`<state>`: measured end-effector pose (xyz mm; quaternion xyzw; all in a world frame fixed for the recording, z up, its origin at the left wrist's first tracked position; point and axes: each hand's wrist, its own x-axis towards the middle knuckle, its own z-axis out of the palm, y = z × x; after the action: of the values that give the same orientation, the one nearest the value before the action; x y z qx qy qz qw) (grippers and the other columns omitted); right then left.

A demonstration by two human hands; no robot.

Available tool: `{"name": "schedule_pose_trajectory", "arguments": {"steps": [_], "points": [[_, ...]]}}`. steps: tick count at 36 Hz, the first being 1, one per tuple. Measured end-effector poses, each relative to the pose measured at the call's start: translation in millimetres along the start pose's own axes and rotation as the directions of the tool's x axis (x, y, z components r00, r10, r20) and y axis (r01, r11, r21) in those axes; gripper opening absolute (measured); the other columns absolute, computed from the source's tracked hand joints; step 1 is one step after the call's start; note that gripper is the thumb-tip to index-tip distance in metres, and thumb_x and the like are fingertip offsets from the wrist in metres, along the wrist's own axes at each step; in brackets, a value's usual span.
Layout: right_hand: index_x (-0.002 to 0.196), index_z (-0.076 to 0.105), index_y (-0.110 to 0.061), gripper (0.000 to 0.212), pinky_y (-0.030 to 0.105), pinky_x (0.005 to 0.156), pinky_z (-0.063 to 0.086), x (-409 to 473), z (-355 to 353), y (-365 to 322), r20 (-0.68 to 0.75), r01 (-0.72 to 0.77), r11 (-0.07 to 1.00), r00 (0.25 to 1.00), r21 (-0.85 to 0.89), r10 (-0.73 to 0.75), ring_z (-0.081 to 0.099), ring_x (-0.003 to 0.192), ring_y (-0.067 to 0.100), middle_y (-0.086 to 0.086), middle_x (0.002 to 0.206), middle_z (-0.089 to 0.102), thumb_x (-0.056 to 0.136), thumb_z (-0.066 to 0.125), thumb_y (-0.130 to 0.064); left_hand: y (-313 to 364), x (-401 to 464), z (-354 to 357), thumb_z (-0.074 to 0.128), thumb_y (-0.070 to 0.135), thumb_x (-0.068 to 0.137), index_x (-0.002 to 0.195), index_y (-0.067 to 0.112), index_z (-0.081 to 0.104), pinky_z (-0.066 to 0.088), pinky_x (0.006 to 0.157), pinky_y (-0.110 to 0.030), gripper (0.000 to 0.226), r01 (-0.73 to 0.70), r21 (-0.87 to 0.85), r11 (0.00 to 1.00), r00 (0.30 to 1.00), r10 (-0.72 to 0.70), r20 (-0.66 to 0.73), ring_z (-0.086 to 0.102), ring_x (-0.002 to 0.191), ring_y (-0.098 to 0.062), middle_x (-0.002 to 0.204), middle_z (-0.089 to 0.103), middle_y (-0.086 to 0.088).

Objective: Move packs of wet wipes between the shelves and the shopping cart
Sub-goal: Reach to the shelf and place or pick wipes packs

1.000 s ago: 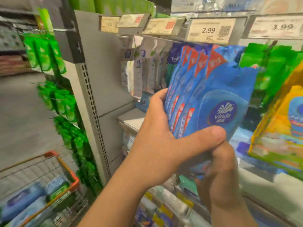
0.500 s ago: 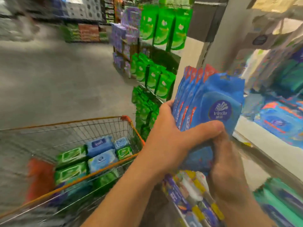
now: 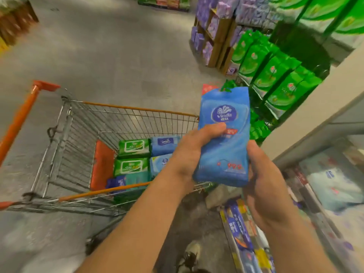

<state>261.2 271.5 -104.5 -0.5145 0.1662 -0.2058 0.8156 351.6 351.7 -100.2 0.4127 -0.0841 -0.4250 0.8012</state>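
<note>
At the left stands the wire shopping cart with orange rim and handle (image 3: pixel 122 109), its basket open from above. Along the cart's right-hand end lie green soft packs of wet wipes with white labels (image 3: pixel 133 147), their small print unreadable, and beside them light blue soft packs (image 3: pixel 165 142), also too blurred to read. Toward the cart's left end the basket floor is bare.

Just right of the cart's near right corner, the left hand (image 3: pixel 189 154) is closed on the left edge of a stack of blue glossy film packs of wet wipes (image 3: pixel 223 138), thumb laid across the front face. The right hand (image 3: pixel 264 186) cups the lower right corner and underside, fingers curled behind. The stack stands upright, long axis vertical, held above and slightly right of the cart rim. The front pack reads "Vinda" in a round emblem, with "99.9" printed low down; a red corner peeks behind its top.

The cart lies down and to the left of the grip, so the left hand is nearer; a lowering leftward would likely clear the rim.

At the right, green hanging packs (image 3: pixel 275 75) fill the shelf end.
</note>
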Motion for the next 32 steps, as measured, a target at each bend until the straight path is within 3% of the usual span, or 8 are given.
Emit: {"name": "schedule_pose_trajectory", "arguments": {"steps": [3, 9, 11, 15, 21, 25, 27, 32], "points": [[0.133, 0.063, -0.014, 0.096, 0.048, 0.111, 0.043, 19, -11, 8, 0.021, -0.092, 0.995, 0.995, -0.047, 0.093, 0.055, 0.132, 0.030, 0.011, 0.135, 0.065, 0.058, 0.082, -0.071, 6, 21, -20, 0.067, 0.028, 0.077, 0.081, 0.015, 0.082, 0.061, 0.074, -0.037, 0.021, -0.001, -0.129, 0.992, 0.999, -0.005, -0.042, 0.073, 0.074, -0.027, 0.090, 0.076, -0.012], [0.147, 0.045, -0.002, 0.127, 0.049, 0.113, 0.033, 63, -8, 51, 0.055, -0.274, 0.916, 0.961, 0.292, 0.270, 0.049, 0.132, 0.033, 0.018, 0.146, 0.055, 0.049, 0.092, -0.066, 9, 71, -37, 0.063, 0.029, 0.076, 0.068, 0.019, 0.081, 0.061, 0.062, -0.032, 0.022, -0.120, -0.177, 0.977, 0.971, 0.078, -0.224, 0.073, 0.063, -0.020, 0.078, 0.076, -0.006], [0.151, 0.042, -0.006, 0.124, 0.048, 0.114, 0.031, 85, -6, 59, 0.040, -0.287, 0.895, 0.956, 0.341, 0.292, 0.047, 0.136, 0.032, 0.017, 0.149, 0.052, 0.053, 0.091, -0.063, 5, 92, -40, 0.072, 0.027, 0.068, 0.082, 0.015, 0.082, 0.062, 0.066, -0.037, 0.020, -0.150, -0.165, 0.975, 0.947, 0.093, -0.308, 0.073, 0.071, -0.025, 0.087, 0.077, -0.011], [0.152, 0.042, -0.012, 0.100, 0.053, 0.125, 0.015, 136, -7, 68, 0.198, -0.392, 0.796, 0.920, 0.462, 0.338, 0.035, 0.147, 0.037, 0.017, 0.154, 0.045, 0.073, 0.083, -0.056, -7, 136, -40, 0.085, 0.038, 0.057, 0.135, 0.005, 0.058, 0.056, 0.093, -0.061, 0.089, -0.213, -0.094, 0.973, 0.844, 0.134, -0.519, 0.066, 0.113, -0.047, 0.128, 0.067, -0.025], [0.141, 0.057, -0.009, 0.084, 0.047, 0.119, 0.035, 206, -32, 74, 0.214, -0.431, 0.744, 0.902, 0.510, 0.376, 0.052, 0.135, 0.032, 0.016, 0.144, 0.057, 0.068, 0.086, -0.038, -23, 189, -36, 0.087, 0.037, 0.053, 0.130, 0.010, 0.056, 0.060, 0.090, -0.054, 0.088, -0.262, 0.054, 0.964, 0.746, 0.238, -0.622, 0.074, 0.103, -0.032, 0.117, 0.074, -0.011], [0.126, 0.069, -0.010, 0.068, 0.042, 0.101, 0.053, 248, -68, 78, 0.273, -0.446, 0.773, 0.894, 0.452, 0.356, 0.065, 0.119, 0.029, 0.016, 0.132, 0.066, 0.064, 0.089, -0.030, -19, 209, -54, 0.084, 0.055, 0.055, 0.132, 0.014, 0.059, 0.059, 0.089, -0.033, 0.091, -0.174, 0.110, 0.979, 0.803, 0.206, -0.559, 0.073, 0.103, -0.014, 0.118, 0.074, 0.001], [0.125, 0.069, -0.010, 0.079, 0.044, 0.103, 0.052, 266, -90, 84, 0.255, -0.487, 0.771, 0.873, 0.409, 0.416, 0.068, 0.115, 0.027, 0.015, 0.129, 0.068, 0.053, 0.095, -0.029, -13, 219, -78, 0.073, 0.060, 0.062, 0.112, 0.026, 0.067, 0.052, 0.077, -0.023, 0.061, -0.139, 0.141, 0.980, 0.820, 0.193, -0.538, 0.067, 0.083, -0.003, 0.098, 0.073, 0.013], [0.109, 0.079, -0.014, 0.047, 0.038, 0.086, 0.061, 301, -149, 110, 0.188, -0.623, 0.744, 0.782, 0.240, 0.595, 0.073, 0.102, 0.023, 0.011, 0.119, 0.073, 0.062, 0.086, -0.019, -15, 240, -141, 0.069, 0.068, 0.055, 0.100, 0.024, 0.066, 0.044, 0.082, -0.037, 0.064, 0.109, 0.044, 0.993, 0.869, -0.074, -0.489, 0.057, 0.073, -0.014, 0.081, 0.065, 0.004]]}}
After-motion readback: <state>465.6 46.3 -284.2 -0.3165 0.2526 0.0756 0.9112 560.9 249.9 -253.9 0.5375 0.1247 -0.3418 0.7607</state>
